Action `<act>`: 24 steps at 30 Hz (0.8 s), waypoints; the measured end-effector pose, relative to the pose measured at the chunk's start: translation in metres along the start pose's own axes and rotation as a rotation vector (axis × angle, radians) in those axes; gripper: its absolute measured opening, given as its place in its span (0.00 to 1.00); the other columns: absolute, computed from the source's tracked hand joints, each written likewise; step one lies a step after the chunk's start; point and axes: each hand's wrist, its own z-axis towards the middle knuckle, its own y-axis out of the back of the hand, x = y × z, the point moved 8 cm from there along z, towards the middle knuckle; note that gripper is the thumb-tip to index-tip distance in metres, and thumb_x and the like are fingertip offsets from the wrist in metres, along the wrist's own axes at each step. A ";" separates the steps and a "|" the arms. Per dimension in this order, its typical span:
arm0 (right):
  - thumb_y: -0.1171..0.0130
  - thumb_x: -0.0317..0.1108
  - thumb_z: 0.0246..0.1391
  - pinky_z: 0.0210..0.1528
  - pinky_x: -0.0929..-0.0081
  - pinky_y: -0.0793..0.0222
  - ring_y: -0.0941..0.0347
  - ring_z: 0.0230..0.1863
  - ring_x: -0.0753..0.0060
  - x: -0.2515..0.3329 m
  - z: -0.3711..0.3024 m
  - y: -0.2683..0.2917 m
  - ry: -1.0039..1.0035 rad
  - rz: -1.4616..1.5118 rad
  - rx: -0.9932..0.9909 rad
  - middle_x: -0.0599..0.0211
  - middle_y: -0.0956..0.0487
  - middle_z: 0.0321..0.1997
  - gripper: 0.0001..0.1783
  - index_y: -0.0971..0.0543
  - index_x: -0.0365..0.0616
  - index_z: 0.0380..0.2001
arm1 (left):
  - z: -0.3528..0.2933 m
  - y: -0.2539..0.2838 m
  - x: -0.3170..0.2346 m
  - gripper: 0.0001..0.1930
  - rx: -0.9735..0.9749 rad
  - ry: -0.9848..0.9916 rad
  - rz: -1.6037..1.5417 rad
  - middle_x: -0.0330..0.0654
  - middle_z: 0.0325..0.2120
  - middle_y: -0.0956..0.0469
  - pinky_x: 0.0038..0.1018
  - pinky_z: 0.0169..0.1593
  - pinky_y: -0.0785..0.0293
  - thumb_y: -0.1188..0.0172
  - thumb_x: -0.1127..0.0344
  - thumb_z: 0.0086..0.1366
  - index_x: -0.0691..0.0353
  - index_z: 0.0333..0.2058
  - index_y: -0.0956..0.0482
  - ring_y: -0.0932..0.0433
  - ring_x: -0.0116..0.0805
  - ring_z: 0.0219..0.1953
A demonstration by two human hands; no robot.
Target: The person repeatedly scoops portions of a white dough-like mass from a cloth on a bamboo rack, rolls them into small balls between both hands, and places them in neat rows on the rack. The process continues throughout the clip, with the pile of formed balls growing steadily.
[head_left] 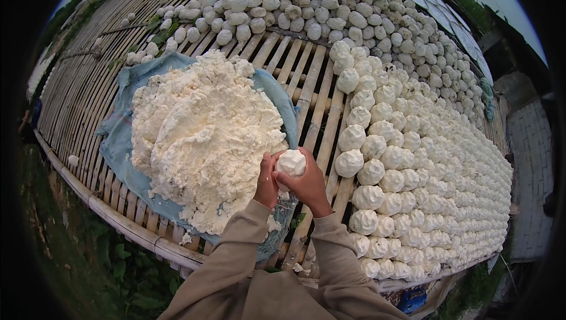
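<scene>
Between my two hands is a white ball of dough-like mash, rounded with a slightly ridged top. My left hand is cupped against its left side. My right hand wraps its right side, with the thumb across the lower front. Just left of my hands, a large heap of crumbly off-white mash lies on a blue cloth. To the right, rows of similar shaped white balls sit close together on the bamboo slats.
A raised bamboo slat platform carries everything, edged by a bamboo pole. Drier, greyish-white balls are piled at the back. Green plants grow below the near left edge. A blue object shows beneath the near right edge.
</scene>
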 end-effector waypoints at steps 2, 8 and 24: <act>0.17 0.47 0.44 0.59 0.61 0.23 0.19 0.57 0.57 -0.026 0.024 0.017 -0.111 0.223 -0.032 0.52 0.19 0.58 0.50 0.30 0.37 0.65 | 0.014 -0.017 -0.019 0.47 0.053 -0.162 0.041 0.51 0.68 0.31 0.42 0.72 0.37 0.62 0.25 0.74 0.62 0.72 0.37 0.33 0.43 0.69; 0.18 0.36 0.47 0.64 0.64 0.28 0.24 0.59 0.62 -0.072 0.148 0.089 0.025 0.379 -0.409 0.58 0.22 0.58 0.43 0.30 0.39 0.63 | 0.033 -0.012 -0.060 0.43 0.038 -0.328 0.154 0.50 0.70 0.34 0.53 0.72 0.41 0.55 0.30 0.74 0.61 0.71 0.36 0.39 0.47 0.72; 0.31 0.45 0.61 0.59 0.50 0.25 0.27 0.64 0.45 0.020 0.224 -0.014 0.351 -0.434 -0.180 0.54 0.24 0.66 0.31 0.26 0.43 0.63 | -0.096 0.048 -0.191 0.24 -0.649 -1.086 1.372 0.56 0.64 0.30 0.49 0.69 0.34 0.43 0.56 0.75 0.69 0.60 0.24 0.32 0.56 0.68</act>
